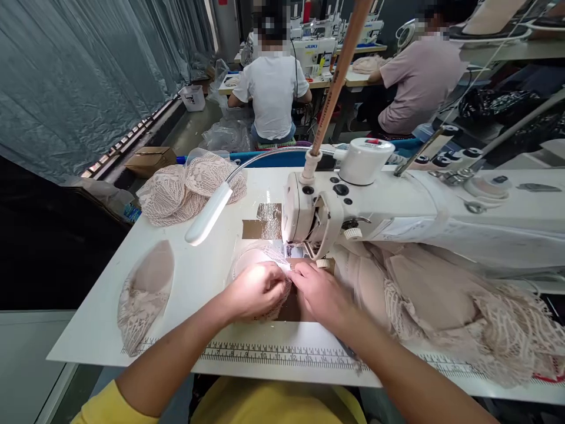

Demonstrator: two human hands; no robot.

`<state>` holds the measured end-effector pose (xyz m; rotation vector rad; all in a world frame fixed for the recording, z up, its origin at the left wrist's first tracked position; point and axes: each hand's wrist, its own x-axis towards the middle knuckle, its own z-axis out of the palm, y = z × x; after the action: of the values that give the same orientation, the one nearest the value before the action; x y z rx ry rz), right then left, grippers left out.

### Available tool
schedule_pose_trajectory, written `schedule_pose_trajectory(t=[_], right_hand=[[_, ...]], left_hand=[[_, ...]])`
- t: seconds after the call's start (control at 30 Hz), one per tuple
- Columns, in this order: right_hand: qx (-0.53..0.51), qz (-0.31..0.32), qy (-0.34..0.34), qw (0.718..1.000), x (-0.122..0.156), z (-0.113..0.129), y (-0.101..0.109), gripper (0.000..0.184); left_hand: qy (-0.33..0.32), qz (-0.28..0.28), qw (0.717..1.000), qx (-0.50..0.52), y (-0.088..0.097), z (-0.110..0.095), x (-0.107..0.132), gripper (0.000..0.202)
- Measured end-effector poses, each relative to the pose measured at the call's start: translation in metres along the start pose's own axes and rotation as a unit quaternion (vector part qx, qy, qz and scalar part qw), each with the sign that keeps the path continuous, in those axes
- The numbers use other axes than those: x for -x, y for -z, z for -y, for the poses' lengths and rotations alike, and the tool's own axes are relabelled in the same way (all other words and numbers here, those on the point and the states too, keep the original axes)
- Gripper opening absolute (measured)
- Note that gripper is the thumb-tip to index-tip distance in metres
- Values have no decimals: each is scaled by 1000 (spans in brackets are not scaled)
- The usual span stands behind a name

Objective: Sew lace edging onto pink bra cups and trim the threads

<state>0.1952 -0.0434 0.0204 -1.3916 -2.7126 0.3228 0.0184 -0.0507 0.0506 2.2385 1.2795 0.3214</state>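
My left hand (256,291) and right hand (320,292) pinch a beige lace cup (249,259) in their fingers below the white sewing machine (397,206); a white gooseneck lamp (207,219) leans close

Pale pink lace cup (256,259): round, soft, lying flat on white table (198,282), edge just by sewing machine (304,212) needle.

Your left hand (256,290) and the cup (258,257) under it wash out in glare, your right hand (324,294) blurs, so neither grip reads; the machine (397,206) hides the needle, and the right edge cuts off the lace heap (485,318)
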Motion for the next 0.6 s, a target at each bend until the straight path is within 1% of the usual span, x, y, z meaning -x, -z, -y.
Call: schedule_pose_trajectory(t=[0.07,0.17,0.23,0.33,0.5,0.6], right_hand=[[27,-5,0,1000,0,1,0,32],[45,-29,-5,999,0,0,0,33],[48,-40,-12,998,-1,0,1,34],[49,-43,-29,997,-5,-1,-1,36],[18,-63,-72,995,-10,-2,-10,38],[26,-59,-98,993,-12,-1,-11,39]], left_hand=[[-33,-33,999,26,-2,11,-1,19],[-98,-103,989,-27,-19,28,-6,27],[-119,-125,982,-73,-29,36,-11,30],[-137,-131,975,-113,-34,45,-18,31],[-157,-126,972,-120,-24,49,-29,30],[-155,-114,973,-127,-19,47,-31,30]])
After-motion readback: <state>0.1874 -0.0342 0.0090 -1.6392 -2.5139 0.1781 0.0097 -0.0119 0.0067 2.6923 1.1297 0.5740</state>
